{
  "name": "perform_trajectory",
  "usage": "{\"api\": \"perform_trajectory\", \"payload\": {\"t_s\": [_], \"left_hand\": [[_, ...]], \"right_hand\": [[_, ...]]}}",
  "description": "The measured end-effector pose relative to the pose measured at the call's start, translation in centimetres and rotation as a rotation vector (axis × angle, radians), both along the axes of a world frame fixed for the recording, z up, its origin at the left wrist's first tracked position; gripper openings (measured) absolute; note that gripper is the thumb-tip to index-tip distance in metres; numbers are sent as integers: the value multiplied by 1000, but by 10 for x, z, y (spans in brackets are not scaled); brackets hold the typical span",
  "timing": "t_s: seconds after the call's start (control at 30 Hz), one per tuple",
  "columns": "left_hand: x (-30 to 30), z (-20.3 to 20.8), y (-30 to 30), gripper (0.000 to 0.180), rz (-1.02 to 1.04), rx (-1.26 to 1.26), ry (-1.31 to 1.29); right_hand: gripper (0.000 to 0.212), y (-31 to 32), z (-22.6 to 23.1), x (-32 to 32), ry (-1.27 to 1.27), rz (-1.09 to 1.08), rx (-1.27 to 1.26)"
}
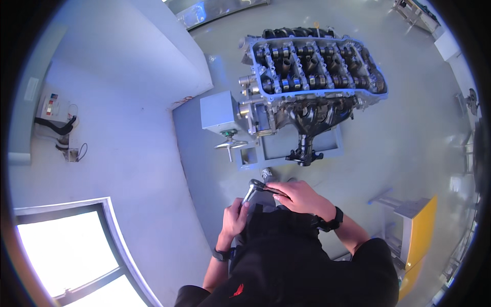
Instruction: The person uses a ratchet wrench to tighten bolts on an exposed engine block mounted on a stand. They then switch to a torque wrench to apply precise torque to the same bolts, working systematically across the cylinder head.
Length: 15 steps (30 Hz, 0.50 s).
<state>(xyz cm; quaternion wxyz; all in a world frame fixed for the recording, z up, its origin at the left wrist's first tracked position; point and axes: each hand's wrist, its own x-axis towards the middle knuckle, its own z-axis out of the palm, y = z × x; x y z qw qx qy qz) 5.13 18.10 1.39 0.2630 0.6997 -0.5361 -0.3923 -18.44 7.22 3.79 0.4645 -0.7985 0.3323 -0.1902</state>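
A ratchet wrench (pixel 257 183) is held close in front of the person's body, near a shoe (pixel 266 174) in the view and apart from the engine (pixel 317 92). Its silver bar is grasped by the left hand (pixel 235 219), the grip being clamped around the lower end; its dark part, to the right of the head, is clamped in the grip of the right hand (pixel 303 198). The engine is carried on a stand (pixel 332 143) — its camshafts (pixel 292 83) are left uncovered, and a dark manifold (pixel 313 117) is fixed along the near side. A handwheel (pixel 230 145) is mounted beside a grey box (pixel 217 110).
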Motion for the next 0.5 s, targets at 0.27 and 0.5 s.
{"api": "perform_trajectory", "payload": {"t_s": [0.27,0.5], "left_hand": [[47,-32,41,34,195,-34,390],[112,-35,-23,43,2,-68,571]], "right_hand": [[35,2,-19,44,-140,56,-154],[35,-18,-1,56,24,-138,213]]}}
